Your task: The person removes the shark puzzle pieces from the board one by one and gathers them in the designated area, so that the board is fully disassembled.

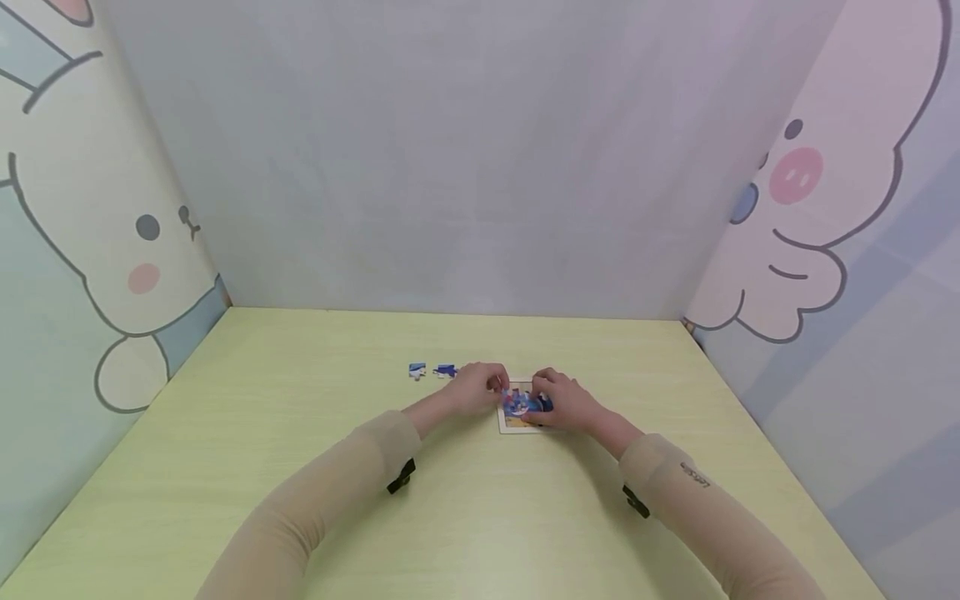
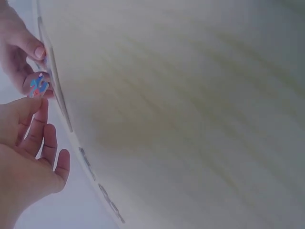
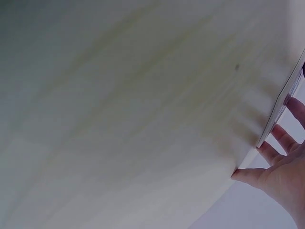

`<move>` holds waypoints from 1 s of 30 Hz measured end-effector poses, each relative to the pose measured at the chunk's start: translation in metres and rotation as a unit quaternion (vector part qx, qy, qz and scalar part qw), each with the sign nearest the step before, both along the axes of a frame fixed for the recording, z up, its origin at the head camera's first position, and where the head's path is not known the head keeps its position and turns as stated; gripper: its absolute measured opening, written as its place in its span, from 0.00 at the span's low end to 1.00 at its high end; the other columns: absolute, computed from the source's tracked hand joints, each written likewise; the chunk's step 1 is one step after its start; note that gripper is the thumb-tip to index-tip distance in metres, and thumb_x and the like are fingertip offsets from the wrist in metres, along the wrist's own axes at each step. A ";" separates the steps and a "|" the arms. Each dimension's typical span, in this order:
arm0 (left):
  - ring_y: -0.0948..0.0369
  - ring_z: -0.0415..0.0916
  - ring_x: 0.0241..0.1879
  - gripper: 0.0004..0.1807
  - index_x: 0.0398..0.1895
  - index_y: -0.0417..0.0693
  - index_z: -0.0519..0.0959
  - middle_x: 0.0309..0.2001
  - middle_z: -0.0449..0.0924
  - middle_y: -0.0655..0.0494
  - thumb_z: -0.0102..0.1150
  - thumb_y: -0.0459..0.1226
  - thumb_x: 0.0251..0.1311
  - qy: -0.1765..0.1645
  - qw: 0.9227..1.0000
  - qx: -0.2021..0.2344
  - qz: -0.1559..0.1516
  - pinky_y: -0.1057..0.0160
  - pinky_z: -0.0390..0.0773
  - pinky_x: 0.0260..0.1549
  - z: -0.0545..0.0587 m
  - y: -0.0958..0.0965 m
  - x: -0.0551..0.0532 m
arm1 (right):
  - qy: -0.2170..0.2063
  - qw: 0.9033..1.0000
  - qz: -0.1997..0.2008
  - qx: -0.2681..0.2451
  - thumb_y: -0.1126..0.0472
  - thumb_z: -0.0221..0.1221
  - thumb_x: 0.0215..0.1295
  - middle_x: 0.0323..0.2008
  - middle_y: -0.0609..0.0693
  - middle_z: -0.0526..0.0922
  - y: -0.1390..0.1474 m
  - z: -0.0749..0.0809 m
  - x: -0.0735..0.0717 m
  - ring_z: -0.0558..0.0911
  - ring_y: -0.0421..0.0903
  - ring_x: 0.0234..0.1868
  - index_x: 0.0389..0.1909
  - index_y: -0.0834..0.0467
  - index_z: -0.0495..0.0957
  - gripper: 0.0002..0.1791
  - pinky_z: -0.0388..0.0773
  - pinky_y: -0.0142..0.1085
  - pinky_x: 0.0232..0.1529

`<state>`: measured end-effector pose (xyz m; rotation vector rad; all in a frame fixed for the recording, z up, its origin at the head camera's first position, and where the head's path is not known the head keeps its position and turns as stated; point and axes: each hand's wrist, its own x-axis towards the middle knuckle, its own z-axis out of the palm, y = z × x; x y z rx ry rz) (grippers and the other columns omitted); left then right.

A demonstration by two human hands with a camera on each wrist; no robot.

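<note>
My left hand (image 1: 478, 387) is at the left side of a framed jigsaw puzzle (image 1: 517, 429), pinching a small puzzle piece (image 2: 39, 87) between thumb and fingertips. The piece is blue with red and white marks, held up off the table. My right hand (image 1: 568, 403) lies over the right part of the puzzle and covers much of it. In the right wrist view its fingers (image 3: 284, 139) are spread and fairly straight, the tips at the thin board's edge and on the tabletop. Blue and yellow picture parts show in the white frame between the hands.
Two loose puzzle pieces lie on the table left of the left hand: a blue and white one (image 1: 417, 370) and a dark blue one (image 1: 446, 370). The pale yellow table (image 1: 315, 358) meets a grey back wall (image 1: 450, 208), with cartoon-printed panels at both sides.
</note>
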<state>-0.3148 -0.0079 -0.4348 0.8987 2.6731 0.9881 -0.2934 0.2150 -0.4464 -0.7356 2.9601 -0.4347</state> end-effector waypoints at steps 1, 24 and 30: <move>0.64 0.72 0.33 0.04 0.35 0.52 0.78 0.31 0.78 0.62 0.63 0.37 0.58 -0.002 1.000 0.004 -0.002 0.64 0.71 0.38 0.000 -0.001 0.000 | 0.000 1.000 0.001 0.002 0.40 0.64 0.55 0.57 0.55 0.70 0.000 0.000 0.000 0.72 0.56 0.55 0.33 0.47 0.73 0.17 0.63 0.62 0.57; 0.65 0.73 0.33 0.04 0.37 0.50 0.79 0.29 0.78 0.61 0.61 0.35 0.59 -0.025 0.998 0.005 -0.060 0.65 0.72 0.37 0.030 -0.038 0.003 | -0.007 1.000 0.006 0.002 0.40 0.63 0.56 0.58 0.55 0.70 0.001 0.001 0.001 0.72 0.55 0.55 0.36 0.47 0.73 0.18 0.62 0.61 0.58; 0.65 0.74 0.33 0.04 0.37 0.49 0.79 0.29 0.78 0.62 0.60 0.34 0.60 -0.028 0.997 0.018 -0.070 0.65 0.73 0.37 0.034 -0.047 0.005 | -0.008 1.000 0.005 0.003 0.40 0.62 0.57 0.58 0.54 0.69 0.002 -0.002 -0.002 0.72 0.54 0.55 0.36 0.47 0.73 0.17 0.62 0.60 0.59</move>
